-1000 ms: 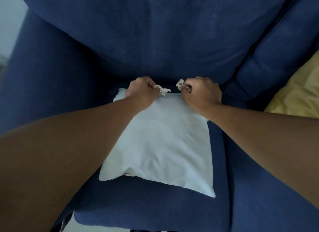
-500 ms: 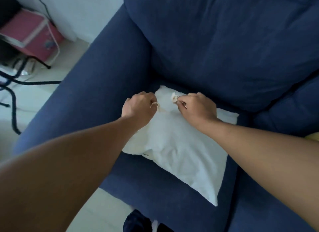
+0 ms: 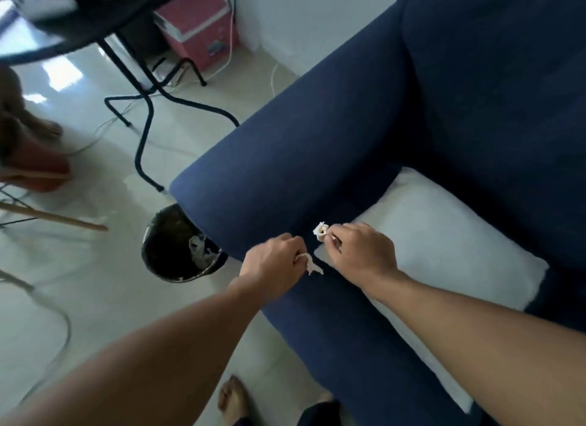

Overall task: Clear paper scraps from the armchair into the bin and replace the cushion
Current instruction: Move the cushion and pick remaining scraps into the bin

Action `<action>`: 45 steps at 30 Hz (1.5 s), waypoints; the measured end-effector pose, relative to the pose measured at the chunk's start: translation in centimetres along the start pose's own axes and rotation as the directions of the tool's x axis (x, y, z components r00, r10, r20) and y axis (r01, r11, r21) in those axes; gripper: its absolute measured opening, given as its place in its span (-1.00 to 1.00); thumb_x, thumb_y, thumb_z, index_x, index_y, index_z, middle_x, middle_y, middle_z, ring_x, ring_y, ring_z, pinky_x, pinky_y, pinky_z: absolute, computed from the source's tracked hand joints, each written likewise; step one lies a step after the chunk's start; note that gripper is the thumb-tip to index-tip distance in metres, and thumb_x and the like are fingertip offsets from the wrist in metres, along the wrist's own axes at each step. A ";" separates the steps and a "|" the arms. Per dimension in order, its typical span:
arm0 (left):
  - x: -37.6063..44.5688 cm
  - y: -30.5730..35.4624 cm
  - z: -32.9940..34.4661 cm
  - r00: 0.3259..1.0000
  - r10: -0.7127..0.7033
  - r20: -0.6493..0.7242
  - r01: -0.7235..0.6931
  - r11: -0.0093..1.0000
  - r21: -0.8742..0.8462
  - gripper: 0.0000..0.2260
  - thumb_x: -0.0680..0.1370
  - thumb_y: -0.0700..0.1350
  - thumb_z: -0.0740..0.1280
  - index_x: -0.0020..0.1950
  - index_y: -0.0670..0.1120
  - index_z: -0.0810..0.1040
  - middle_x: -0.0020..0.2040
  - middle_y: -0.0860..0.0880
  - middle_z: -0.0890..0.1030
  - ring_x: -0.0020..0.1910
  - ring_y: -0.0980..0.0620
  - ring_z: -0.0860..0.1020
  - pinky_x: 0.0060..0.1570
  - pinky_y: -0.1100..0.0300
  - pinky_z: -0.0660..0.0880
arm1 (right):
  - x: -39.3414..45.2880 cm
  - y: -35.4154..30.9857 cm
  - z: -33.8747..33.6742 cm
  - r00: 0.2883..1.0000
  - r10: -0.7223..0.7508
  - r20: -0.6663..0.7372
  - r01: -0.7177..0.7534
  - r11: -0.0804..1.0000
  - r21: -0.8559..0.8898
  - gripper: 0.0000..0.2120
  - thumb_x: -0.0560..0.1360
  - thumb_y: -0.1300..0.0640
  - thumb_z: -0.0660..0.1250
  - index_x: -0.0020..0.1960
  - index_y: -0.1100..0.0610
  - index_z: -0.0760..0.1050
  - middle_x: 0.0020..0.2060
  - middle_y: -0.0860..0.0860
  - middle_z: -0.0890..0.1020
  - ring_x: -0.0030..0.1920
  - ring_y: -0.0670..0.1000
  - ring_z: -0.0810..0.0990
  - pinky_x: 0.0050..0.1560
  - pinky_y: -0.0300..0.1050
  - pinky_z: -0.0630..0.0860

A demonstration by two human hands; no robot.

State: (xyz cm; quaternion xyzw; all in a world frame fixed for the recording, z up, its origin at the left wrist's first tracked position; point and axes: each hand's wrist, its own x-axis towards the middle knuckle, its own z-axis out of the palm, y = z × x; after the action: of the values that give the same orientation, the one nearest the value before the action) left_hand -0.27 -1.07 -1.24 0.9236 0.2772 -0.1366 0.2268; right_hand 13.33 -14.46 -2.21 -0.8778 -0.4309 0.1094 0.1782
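My left hand (image 3: 272, 264) is closed on a crumpled white paper scrap (image 3: 312, 266) that hangs below its fingers. My right hand (image 3: 361, 253) pinches a second paper scrap (image 3: 321, 230) between thumb and forefinger. Both hands hover over the front left corner of the dark blue armchair (image 3: 285, 178), beside its left armrest. A white cushion (image 3: 444, 235) lies flat on the seat, partly under my right forearm. On the floor to the left of the armrest stands a round black bin (image 3: 165, 257) with crumpled paper inside, partly hidden by the armrest.
A black metal-legged table (image 3: 142, 86) stands at the upper left with a pink box (image 3: 196, 23) and white cables (image 3: 272, 76) behind it. Wooden sticks (image 3: 57, 218) lie at the left edge. My bare foot (image 3: 233, 400) rests on the pale tiled floor near the chair's front.
My view has swung left, bringing the bin and floor into sight. Both hands, each still holding its scrap, have moved off the cushion's back edge toward the left armrest and bin.
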 end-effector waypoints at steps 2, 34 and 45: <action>-1.9 -2.5 0.8 0.999 -0.038 -0.015 0.038 0.999 -0.021 -0.83 0.63 0.09 0.24 0.12 0.12 0.57 0.04 0.10 0.57 0.00 -0.02 0.60 -0.15 0.10 0.48 | -0.7 -2.4 2.0 0.999 -0.040 0.020 0.040 0.999 -0.003 -0.86 0.56 0.02 0.37 -0.13 0.03 0.64 -0.30 -0.06 0.65 -0.23 0.12 0.56 -0.37 -0.12 0.27; -8.3 -33.8 -3.6 0.816 -0.575 -0.057 0.562 0.813 -0.151 -0.49 0.62 0.16 0.23 0.56 0.07 0.33 0.36 -0.01 0.51 0.36 -0.11 0.47 0.15 -0.04 0.47 | 4.5 -27.9 16.3 0.938 0.059 0.343 -0.092 0.993 0.079 -0.80 0.63 -0.09 0.23 0.08 -0.04 0.58 -0.09 0.03 0.69 -0.05 0.22 0.62 -0.09 0.07 0.58; -12.5 -36.5 -2.3 0.870 -0.493 -0.020 0.492 0.869 -0.051 -0.42 0.62 0.16 0.26 0.61 0.08 0.20 0.45 0.01 0.46 0.39 -0.12 0.43 0.23 -0.04 0.45 | 9.1 -34.0 17.3 0.949 0.023 0.315 -0.046 0.997 0.067 -0.74 0.64 -0.13 0.20 0.21 -0.10 0.58 0.00 0.00 0.68 0.06 0.19 0.61 -0.08 0.01 0.49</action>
State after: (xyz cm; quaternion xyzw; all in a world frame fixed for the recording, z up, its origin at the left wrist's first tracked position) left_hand -31.06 21.56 -7.04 0.8193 0.5099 -0.1688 0.2005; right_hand -11.54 15.81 -4.46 -0.8494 -0.4340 0.2668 0.1377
